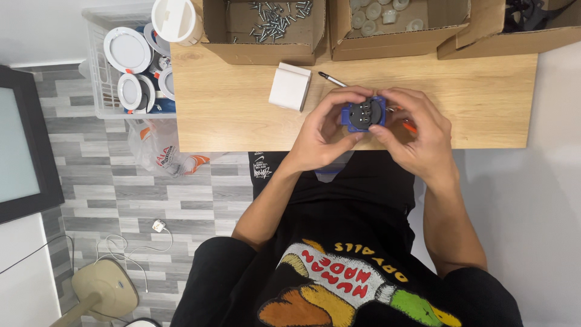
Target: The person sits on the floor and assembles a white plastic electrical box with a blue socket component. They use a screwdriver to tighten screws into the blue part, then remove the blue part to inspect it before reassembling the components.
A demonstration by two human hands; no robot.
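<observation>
A blue socket part [364,113] with a dark round insert is held over the front edge of the wooden table [242,115]. My left hand [327,133] grips its left side with thumb and fingers. From the right, my right hand [417,133] closes around it, fingers curled over the top. Something orange [410,126] pokes out under my right hand. Both hands are touching the same part.
A white square block [290,86] and a pen [331,79] lie on the table. At the back stand cardboard boxes: one with screws [272,21], one with round pale parts [378,15]. A clear bin of round white lamps [130,60] sits at left, above a plastic bag [158,151].
</observation>
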